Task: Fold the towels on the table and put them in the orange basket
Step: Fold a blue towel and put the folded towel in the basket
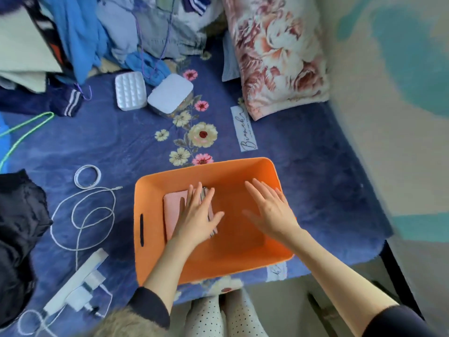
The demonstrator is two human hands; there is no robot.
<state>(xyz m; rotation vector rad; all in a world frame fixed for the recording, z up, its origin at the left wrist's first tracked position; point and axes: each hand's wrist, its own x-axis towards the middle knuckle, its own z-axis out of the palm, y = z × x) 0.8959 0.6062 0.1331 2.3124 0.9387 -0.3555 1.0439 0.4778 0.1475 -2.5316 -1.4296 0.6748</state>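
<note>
Only readable text: script "Bianch…" on the white fabric label (246,129) sewn to the blue floral blanket (121,147), just beyond the orange basket (155,186). Smaller print beside it illegible.

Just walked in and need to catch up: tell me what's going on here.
A person is putting folded towels into an orange basket that sits on a blue floral blanket. The left hand lies flat, fingers spread, on a folded pink towel at the left of the basket floor; a striped grey edge shows under the fingers. The right hand hovers open over the bare right half, holding nothing. White cables and heaped clothes lie around.
</note>
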